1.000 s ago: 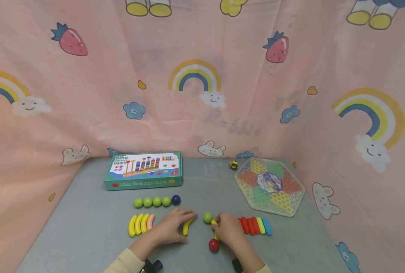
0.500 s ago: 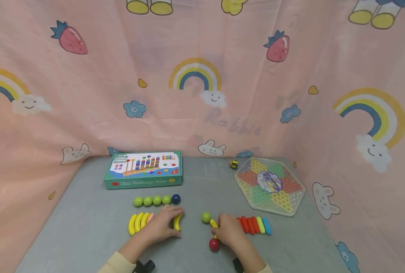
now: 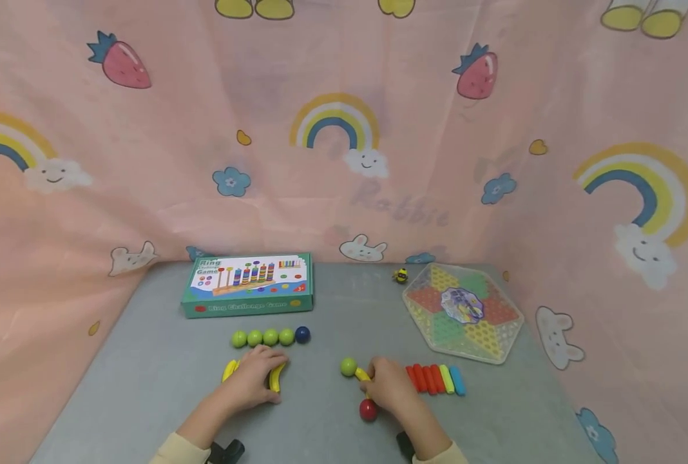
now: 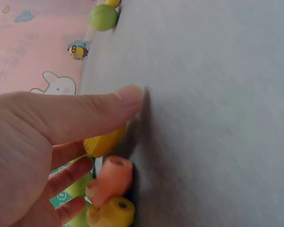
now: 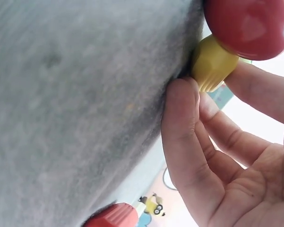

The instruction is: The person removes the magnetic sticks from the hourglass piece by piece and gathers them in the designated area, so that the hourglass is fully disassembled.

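My left hand [image 3: 251,377] holds a yellow curved bead [image 3: 276,378] between thumb and fingers, just over the table. Beside it in the left wrist view lie an orange bead [image 4: 114,177] and a yellow one [image 4: 112,213], each with a hole in its end. The head view shows part of the yellow curved row [image 3: 229,369], the rest covered by this hand. My right hand [image 3: 391,386] pinches another yellow curved bead [image 5: 212,64]. One end of that bead is near a green ball [image 3: 348,367], the other at a red ball [image 3: 368,410].
Several green balls [image 3: 254,338] and a dark blue ball [image 3: 302,334] form a row. Red sticks [image 3: 428,379], a lime one and a blue one [image 3: 457,380] lie right of my right hand. Behind stand a game box [image 3: 248,283], a bee figure [image 3: 401,276] and a hexagonal board [image 3: 462,312].
My left hand has carried its yellow curved bead leftward to the curved row. My right hand has stayed at its bead, while the green ball has shifted slightly left.
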`<state>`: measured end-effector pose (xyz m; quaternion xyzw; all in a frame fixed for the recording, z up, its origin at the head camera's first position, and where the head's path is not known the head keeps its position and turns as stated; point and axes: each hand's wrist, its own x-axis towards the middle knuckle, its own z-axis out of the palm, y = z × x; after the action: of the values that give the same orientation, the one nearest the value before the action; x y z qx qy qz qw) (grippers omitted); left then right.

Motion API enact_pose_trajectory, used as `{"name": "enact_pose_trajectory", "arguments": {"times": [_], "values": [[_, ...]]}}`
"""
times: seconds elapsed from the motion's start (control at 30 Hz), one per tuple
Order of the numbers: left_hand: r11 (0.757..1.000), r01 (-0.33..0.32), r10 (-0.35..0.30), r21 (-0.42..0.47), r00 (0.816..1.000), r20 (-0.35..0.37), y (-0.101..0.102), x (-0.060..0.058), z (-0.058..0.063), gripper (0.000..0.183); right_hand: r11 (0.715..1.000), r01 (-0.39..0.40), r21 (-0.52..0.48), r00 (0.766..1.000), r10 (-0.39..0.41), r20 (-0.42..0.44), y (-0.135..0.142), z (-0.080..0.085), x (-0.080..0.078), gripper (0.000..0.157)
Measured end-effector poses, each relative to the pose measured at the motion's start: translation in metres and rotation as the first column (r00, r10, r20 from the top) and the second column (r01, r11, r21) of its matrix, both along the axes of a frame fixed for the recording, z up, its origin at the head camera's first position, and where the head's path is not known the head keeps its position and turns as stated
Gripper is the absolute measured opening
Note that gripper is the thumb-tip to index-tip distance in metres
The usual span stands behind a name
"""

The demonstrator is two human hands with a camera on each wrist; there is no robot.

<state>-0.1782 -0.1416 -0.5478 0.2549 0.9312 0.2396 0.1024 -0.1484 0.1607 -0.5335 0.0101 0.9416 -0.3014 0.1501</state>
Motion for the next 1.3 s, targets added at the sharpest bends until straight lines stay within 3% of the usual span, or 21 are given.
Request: {"name": "enact_pose_trajectory", "arguments": {"times": [0.6, 0.77, 0.9, 1.07, 1.3], "values": [[0.997, -0.056, 0.053, -0.062, 0.997, -0.049, -0.008, 0.003, -0.001, 0.070, 0.999, 0.036, -0.006, 0.999, -0.036, 0.012, -0.001, -0.003, -0.002, 0.020], [0.993, -0.089, 0.086, -0.072, 0.995, -0.041, -0.007, 0.006, 0.002, 0.072, 0.999, 0.046, 0.008, 0.999, -0.046, -0.008, 0.002, -0.003, -0.001, 0.027], [0.996, -0.072, 0.070, -0.053, 0.997, -0.037, -0.006, 0.007, 0.004, 0.072, 0.998, 0.055, 0.038, 0.998, -0.056, 0.033, 0.004, 0.001, 0.003, 0.031], [1.000, 0.003, -0.003, 0.003, 0.990, -0.143, 0.001, 0.007, 0.006, 0.062, 0.995, 0.065, 0.077, 0.993, -0.073, 0.098, 0.005, 0.011, 0.012, 0.036], [0.996, 0.056, -0.036, 0.070, 0.965, -0.259, 0.031, 0.006, 0.000, 0.054, 0.992, 0.069, 0.106, 0.994, -0.077, 0.075, 0.002, 0.007, 0.013, 0.033]]}}
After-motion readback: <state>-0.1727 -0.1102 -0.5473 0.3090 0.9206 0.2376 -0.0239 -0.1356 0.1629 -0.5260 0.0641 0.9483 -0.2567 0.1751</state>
